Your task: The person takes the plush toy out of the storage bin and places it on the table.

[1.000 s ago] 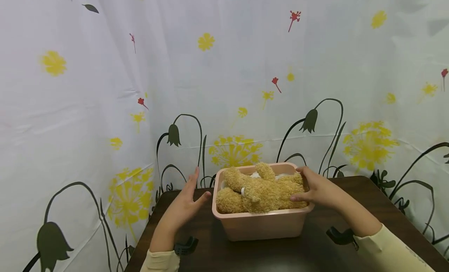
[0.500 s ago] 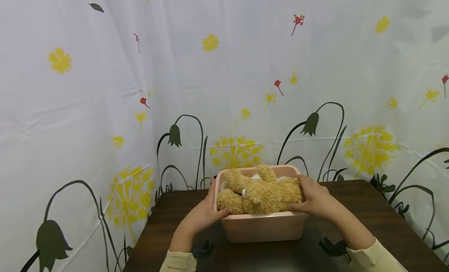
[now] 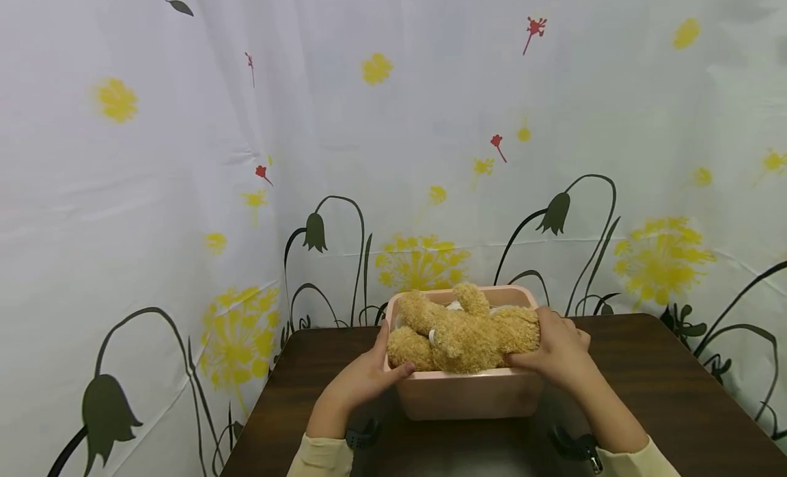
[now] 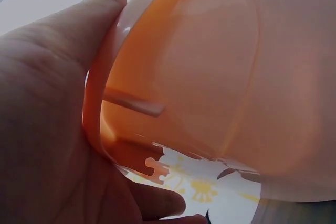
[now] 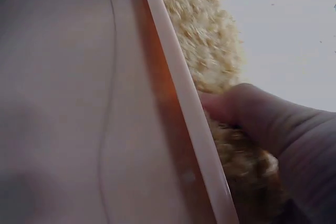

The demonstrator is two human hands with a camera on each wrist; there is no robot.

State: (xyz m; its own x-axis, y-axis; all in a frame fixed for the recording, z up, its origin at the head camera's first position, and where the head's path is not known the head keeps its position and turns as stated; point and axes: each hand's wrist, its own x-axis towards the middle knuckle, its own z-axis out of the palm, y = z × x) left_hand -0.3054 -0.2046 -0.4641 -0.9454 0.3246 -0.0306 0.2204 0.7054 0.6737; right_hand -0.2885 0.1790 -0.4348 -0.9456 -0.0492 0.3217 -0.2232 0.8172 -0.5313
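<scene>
A pink plastic bin point(image 3: 467, 397) stands on the dark wooden table, filled by a curly tan plush toy point(image 3: 470, 340) that rises above its rim. My left hand point(image 3: 363, 385) grips the bin's left side. In the left wrist view its thumb point(image 4: 107, 1) lies over the rim, with the fingers curled beneath the lip. My right hand point(image 3: 558, 350) holds the right side. Its thumb point(image 5: 226, 106) reaches past the rim and presses into the plush in the right wrist view; most of its fingertips are hidden.
Dark table surface point(image 3: 307, 388) extends on both sides of the bin. A white curtain point(image 3: 344, 135) printed with flowers hangs behind the table. Black wrist-worn devices sit below both hands, the left one point(image 3: 364, 432) and the right one point(image 3: 572, 443).
My left hand has come in from the left and taken hold of the bin's left rim. My right hand has stayed at the right side, its fingers closing further. The head view has shifted slightly.
</scene>
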